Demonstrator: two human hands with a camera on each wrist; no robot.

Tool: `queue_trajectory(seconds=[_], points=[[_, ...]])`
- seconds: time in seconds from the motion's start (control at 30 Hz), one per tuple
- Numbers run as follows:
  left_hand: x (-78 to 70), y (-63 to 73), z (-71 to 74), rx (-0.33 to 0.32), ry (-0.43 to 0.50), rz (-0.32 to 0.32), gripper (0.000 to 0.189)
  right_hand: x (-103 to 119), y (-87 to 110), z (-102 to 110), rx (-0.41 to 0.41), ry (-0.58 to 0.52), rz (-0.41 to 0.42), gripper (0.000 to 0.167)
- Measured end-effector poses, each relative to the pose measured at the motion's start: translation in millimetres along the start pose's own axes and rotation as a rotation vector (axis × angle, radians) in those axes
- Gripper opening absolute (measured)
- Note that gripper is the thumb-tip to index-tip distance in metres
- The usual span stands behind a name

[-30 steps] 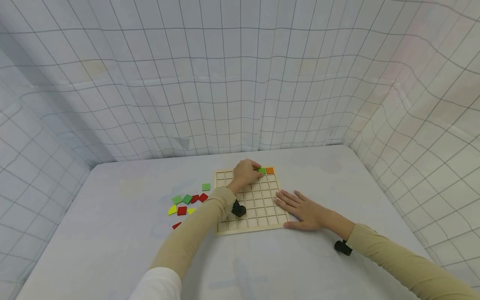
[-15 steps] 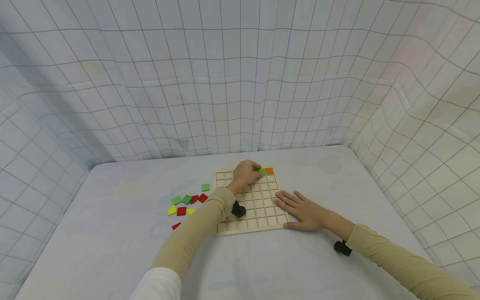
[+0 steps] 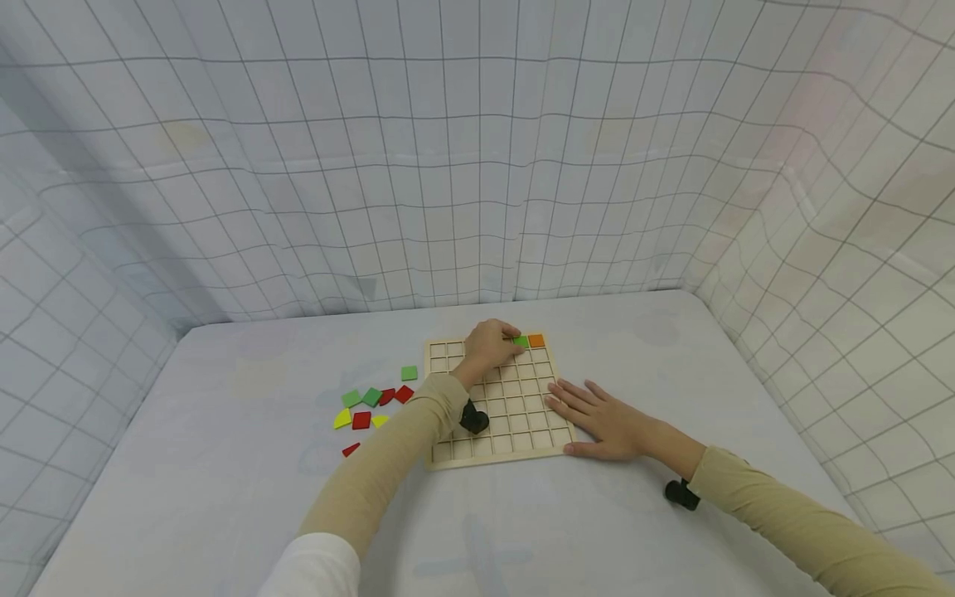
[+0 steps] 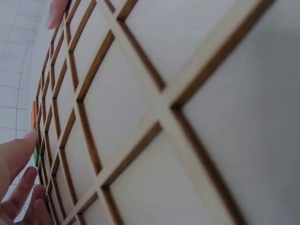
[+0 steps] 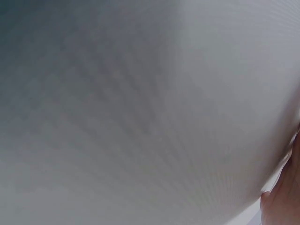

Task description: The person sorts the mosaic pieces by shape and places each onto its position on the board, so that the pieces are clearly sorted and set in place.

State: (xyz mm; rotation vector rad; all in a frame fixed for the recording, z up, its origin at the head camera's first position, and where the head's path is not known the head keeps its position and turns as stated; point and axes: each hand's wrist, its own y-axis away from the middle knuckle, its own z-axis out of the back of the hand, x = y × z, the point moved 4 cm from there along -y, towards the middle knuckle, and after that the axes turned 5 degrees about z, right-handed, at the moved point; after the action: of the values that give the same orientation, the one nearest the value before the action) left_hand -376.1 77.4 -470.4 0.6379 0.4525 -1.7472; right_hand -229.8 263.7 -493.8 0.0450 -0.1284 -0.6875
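Observation:
A pale wooden grid board (image 3: 496,461) lies on the table. At its far right corner an orange square tile (image 3: 536,341) fills a cell, beside a green square tile (image 3: 521,342). My left hand (image 3: 488,343) reaches over the board and pinches the green tile at its left end; the left wrist view shows the thumb and a finger on either side of the tile's green edge (image 4: 36,153). Flat across the board's right edge rests my right hand (image 3: 606,421), fingers straight and spread. Only a bit of that hand (image 5: 283,199) shows in the right wrist view.
Left of the board lie loose tiles: several green and red ones, such as a red square (image 3: 361,420), and yellow quarter-rounds (image 3: 342,418). A lone green square (image 3: 409,373) sits near the board's left edge. White gridded curtains (image 3: 477,166) surround the table.

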Motion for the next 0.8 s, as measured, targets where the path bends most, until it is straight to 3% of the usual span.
queue_trajectory(seconds=[0.43,0.8], points=[[-3.0,9.1,10.8,-0.011,0.036,-0.03,0.031,0,-0.8,-1,0.006,-0.016,-0.005,0.077],[6.2,13.2,21.3,-0.022,0.05,-0.066,0.03,2,-0.1,1,-0.024,0.0,0.007,0.077]])
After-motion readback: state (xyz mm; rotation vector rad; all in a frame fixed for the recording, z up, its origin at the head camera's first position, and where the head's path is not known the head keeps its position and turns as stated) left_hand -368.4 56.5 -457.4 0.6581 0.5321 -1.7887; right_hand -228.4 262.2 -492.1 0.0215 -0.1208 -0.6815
